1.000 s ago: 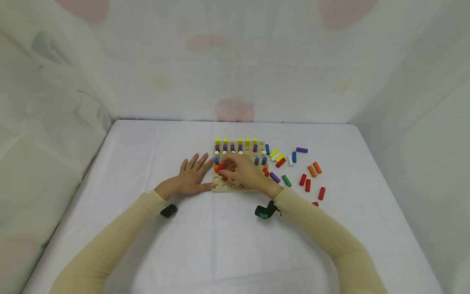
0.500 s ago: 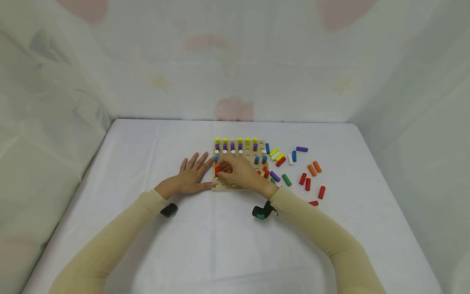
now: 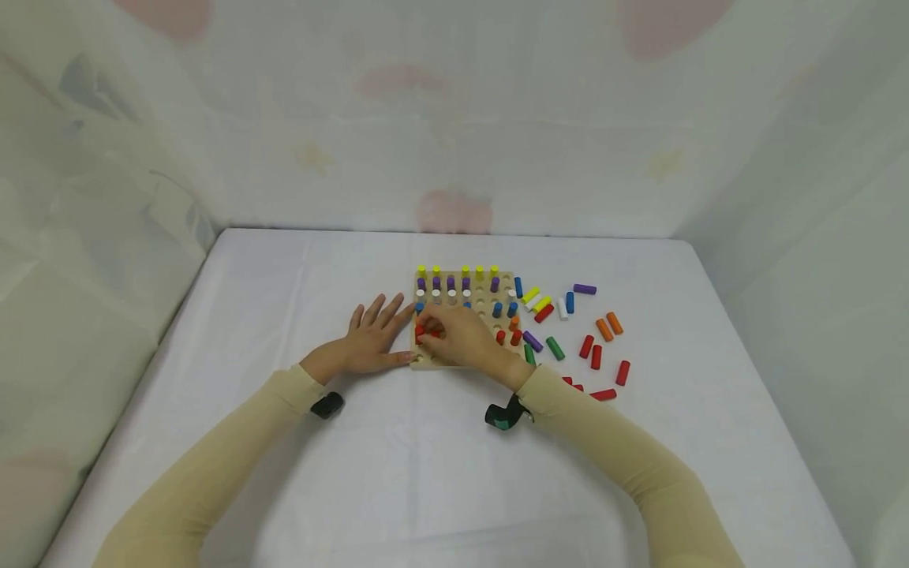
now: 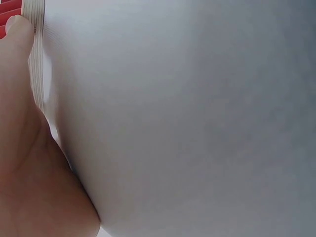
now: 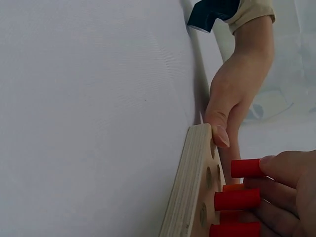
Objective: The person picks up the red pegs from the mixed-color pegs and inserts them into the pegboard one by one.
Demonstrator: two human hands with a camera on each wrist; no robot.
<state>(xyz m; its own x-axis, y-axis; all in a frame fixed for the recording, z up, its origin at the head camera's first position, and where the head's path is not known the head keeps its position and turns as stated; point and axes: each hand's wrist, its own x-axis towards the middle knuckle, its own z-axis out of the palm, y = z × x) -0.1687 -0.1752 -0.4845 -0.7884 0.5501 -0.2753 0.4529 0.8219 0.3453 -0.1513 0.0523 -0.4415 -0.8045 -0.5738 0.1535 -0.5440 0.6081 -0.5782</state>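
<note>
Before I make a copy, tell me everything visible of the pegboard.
The pegboard is a pale slab, apparently plywood, its edge showing thin layers. It lies flat on the white table, drilled with rows of round holes. Upright pegs in yellow, purple, white, blue, orange and red fill many; others are bare. The left hand touches its left edge, thumb by the near corner; the right hand hides part of it.

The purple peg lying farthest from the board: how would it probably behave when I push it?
The purple peg would likely roll, being a cylinder on its side. It is probably light: the right hand pinches a similar red peg.
</note>
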